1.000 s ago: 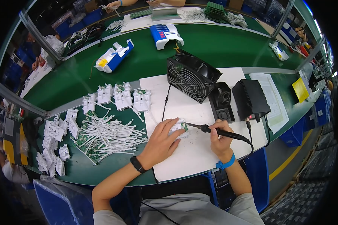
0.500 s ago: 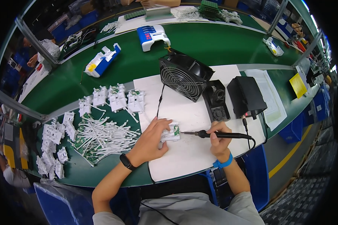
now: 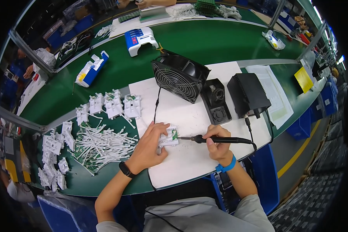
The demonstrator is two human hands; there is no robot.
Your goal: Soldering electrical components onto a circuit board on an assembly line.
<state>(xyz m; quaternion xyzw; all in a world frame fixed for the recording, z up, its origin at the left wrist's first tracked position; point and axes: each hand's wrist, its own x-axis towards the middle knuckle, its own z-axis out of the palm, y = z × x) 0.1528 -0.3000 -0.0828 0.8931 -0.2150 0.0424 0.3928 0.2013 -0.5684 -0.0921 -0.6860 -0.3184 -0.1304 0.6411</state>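
We found the left hand pinning the small white plastic module on the white counter sheet; right hand grasped the black soldering iron, axis level, tip leftward at the module's right edge.

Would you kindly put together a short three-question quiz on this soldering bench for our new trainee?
1. True or false: the right hand holds the soldering iron with its tip pointing toward the small white part.
2. Multiple choice: what does the left hand rest on? A) the black fan B) the small white part C) the yellow sheet
3. Fill in: the black fan stands on the white ____, tilted toward the person.

Key
1. True.
2. B; the fingers press the part down on the mat.
3. Mat.
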